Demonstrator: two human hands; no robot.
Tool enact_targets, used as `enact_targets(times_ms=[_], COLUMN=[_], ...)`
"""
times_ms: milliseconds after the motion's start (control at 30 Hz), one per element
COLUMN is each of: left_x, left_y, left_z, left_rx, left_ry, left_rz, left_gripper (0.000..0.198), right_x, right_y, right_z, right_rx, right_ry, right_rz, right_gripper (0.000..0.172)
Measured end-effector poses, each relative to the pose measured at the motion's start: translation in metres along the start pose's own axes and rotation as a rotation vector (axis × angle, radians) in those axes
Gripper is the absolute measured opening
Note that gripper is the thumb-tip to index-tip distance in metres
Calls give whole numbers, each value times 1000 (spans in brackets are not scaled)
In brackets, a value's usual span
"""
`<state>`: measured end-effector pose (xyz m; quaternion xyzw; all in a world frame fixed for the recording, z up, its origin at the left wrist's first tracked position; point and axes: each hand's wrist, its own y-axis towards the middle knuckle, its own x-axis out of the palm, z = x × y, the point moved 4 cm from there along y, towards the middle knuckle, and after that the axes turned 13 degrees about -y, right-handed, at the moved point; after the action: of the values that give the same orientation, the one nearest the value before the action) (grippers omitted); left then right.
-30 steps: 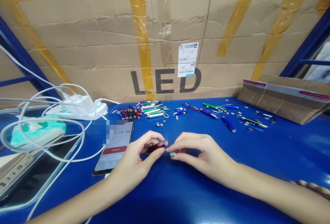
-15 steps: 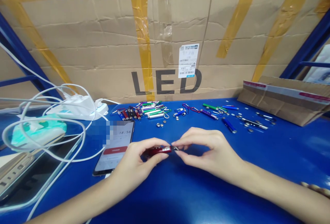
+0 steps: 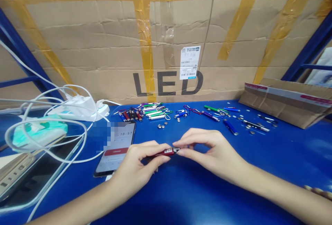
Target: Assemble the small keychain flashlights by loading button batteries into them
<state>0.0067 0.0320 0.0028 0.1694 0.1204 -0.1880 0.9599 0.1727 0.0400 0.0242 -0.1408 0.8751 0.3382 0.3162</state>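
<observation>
Head view, places from phone [image 3: 120,152]. Red tube [image 3: 166,152] lies right of phone, gripped between thumb and fingers of left hand [image 3: 141,159], closed round it. Right hand [image 3: 216,145], farther right, pinches small metal end piece [image 3: 176,149] against tube's end. Pieces meet; full seating hard to tell, fingertips cover joint. Not in hand: silver discs [image 3: 159,126] and slim coloured tubes [image 3: 155,117] beyond phone, rightward; blue tube [image 3: 229,127] far right.
</observation>
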Motion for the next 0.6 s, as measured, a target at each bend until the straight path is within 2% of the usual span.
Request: enact_targets(times_ms=[200, 400, 600], left_x=[2, 3, 3], left_y=[-2, -3, -4], left_z=[4, 7, 11], left_rx=[33, 12, 83], left_ry=[9, 41, 120], left_rz=[-25, -39, -39], left_gripper=[23, 23, 23], right_x=[-2, -1, -2], right_y=[1, 0, 0], right_z=[2, 2, -1], right_rx=[109, 112, 81], right_ry=[85, 82, 39], right_rz=[20, 11, 3], right_gripper=[5, 3, 6])
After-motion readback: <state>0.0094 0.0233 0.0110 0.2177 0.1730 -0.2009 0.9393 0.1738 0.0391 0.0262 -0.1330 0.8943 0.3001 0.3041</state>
